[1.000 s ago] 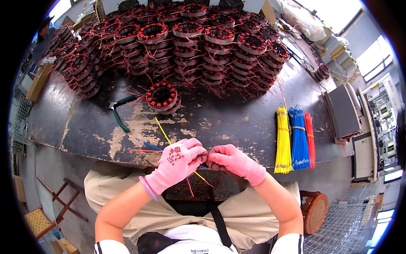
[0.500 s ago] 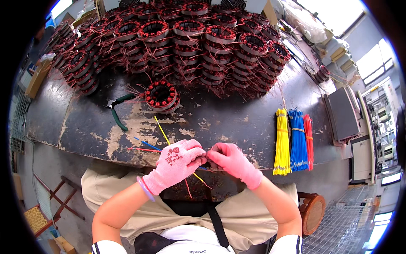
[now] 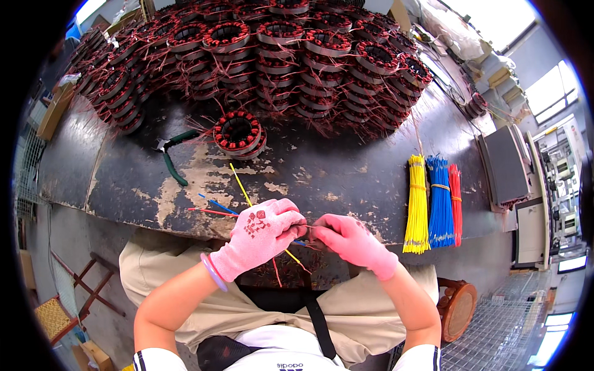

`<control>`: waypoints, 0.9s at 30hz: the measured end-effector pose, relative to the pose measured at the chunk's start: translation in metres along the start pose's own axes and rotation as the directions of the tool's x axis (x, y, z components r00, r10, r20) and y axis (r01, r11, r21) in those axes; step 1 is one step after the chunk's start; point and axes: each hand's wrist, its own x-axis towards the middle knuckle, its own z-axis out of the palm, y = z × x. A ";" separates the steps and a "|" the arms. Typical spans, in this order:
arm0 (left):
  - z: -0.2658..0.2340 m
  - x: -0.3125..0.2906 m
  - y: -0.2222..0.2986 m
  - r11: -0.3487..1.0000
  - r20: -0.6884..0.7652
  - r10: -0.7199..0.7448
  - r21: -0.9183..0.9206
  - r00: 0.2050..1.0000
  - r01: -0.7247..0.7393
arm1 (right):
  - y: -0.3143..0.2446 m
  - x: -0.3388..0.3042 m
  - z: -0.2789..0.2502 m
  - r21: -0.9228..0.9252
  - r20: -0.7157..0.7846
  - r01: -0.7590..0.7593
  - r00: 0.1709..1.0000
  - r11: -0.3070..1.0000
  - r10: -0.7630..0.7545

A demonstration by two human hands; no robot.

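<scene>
compared with half a second ago, the right hand [image 3: 354, 243] has drawn off to the right, and a thin strand [image 3: 310, 226] now shows across the small gap between the two sets of fingertips. the left hand [image 3: 260, 232] is closed over a yellow wire [image 3: 240, 183], a blue wire [image 3: 216, 203] and a red wire [image 3: 210, 211], whose ends poke out on both sides of it. the right thumb and finger pinch the strand; its far end is hidden in the left fingers.

both hands are at the front edge of the table [image 3: 346, 176], with a stretch of tabletop between the right hand and the tied wire bundles [image 3: 440, 204]. green-handled pliers [image 3: 170, 162] lie left of a round coil [image 3: 242, 150], well in front of the hands.

the gloves are pink knit, the tabletop dark and flaking, the stacked coils [image 3: 278, 68] grey rings wound in red.
</scene>
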 end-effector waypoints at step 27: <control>-0.001 0.001 0.001 1.000 0.023 0.023 -0.016 0.999 -0.022 | -0.004 -0.001 -0.002 0.230 0.151 -0.224 0.969 0.947 0.193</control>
